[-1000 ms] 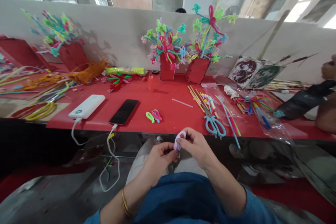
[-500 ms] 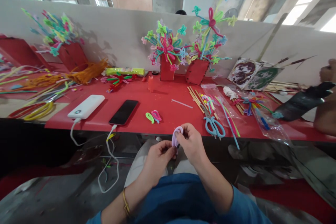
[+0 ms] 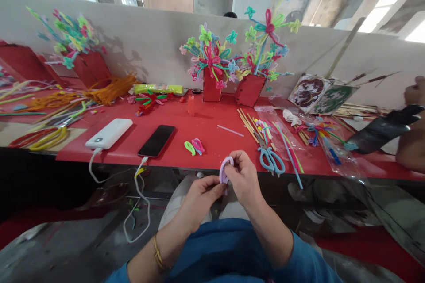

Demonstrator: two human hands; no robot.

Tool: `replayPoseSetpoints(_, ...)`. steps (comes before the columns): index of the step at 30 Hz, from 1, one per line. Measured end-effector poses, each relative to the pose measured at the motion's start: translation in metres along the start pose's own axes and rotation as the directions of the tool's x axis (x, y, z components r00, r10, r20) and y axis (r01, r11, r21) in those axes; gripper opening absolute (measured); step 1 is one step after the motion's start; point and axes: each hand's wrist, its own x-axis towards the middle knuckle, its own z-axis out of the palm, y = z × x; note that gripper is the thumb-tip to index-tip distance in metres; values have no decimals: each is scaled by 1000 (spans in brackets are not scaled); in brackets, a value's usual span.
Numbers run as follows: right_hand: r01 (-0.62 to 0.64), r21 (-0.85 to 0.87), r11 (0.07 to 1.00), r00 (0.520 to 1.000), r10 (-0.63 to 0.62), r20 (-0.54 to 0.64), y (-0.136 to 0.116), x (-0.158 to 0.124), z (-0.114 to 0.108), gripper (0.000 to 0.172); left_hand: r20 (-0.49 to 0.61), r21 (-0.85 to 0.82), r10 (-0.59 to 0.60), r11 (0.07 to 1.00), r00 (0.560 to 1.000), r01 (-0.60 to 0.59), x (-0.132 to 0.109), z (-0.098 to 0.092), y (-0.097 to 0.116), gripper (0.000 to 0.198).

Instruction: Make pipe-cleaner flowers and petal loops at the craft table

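Pinching a lilac loop (image 3: 222, 172) between both hands, we hold it above our lap, just in front of the bench (image 3: 206, 119), as the head view shows. Our left hand (image 3: 202, 199), at eight o'clock from it, has thumb and fingertips closed on its lower end; our right hand (image 3: 245, 181), at four o'clock, is curled in, with thumb and fingers closed on its upper side. Between ten and eleven o'clock, near the bench's edge, we have a green loop (image 3: 190, 148) lying beside a pink loop (image 3: 198, 146). Farther out at ten o'clock lies a black phone (image 3: 156, 141), with a white power bank (image 3: 109, 134) beyond it. Just above three o'clock rest blue scissors (image 3: 271, 161), near wooden sticks (image 3: 246, 121) at one o'clock. At twelve o'clock stands a red box (image 3: 211, 86) of fuzzy flowers (image 3: 212, 59).
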Motion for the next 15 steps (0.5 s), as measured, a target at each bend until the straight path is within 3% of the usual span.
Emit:
replayPoseSetpoints(3,22,-3,1000,1000,-22,-18,2,1,-1,9,27,-1,-1,1000,1000,1,0,1,0,18)
replayPoseSetpoints(7,50,67,996,999,-49,-20,6,1,-6,9,-14,-78,-4,997,1000,3,0,1,3,17)
replayPoseSetpoints(12,-45,262,964,994,18,106,2,2,-10,23,-20,-118,2,993,1000,-4,1,3,4,16)
replayPoseSetpoints(15,-148,282,948,972,88,216,-2,2,-10,7,-8,-123,-1,992,1000,0,1,4,5,17)
